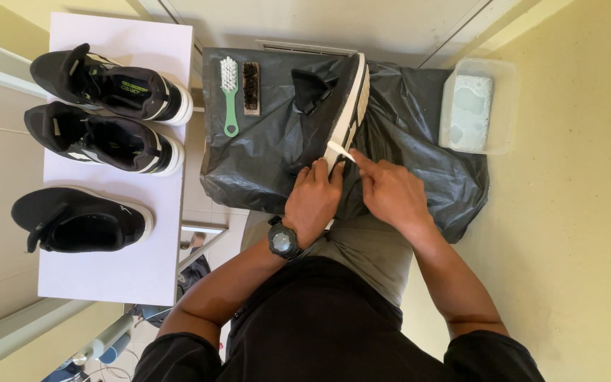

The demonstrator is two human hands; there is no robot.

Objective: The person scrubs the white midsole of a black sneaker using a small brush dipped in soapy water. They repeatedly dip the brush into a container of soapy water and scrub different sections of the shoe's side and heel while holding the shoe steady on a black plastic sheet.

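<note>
We see black sneaker with white sole (344, 106) standing on edge on black plastic sheet (419, 120), long axis running straight away from fingers. Left hand (312, 198) curled around near end of sole, fingers pressed together. Right hand (388, 189) just right of it, thumb and forefinger pinching small white wipe (339, 150) against sole edge. Both hands equally near.
</note>
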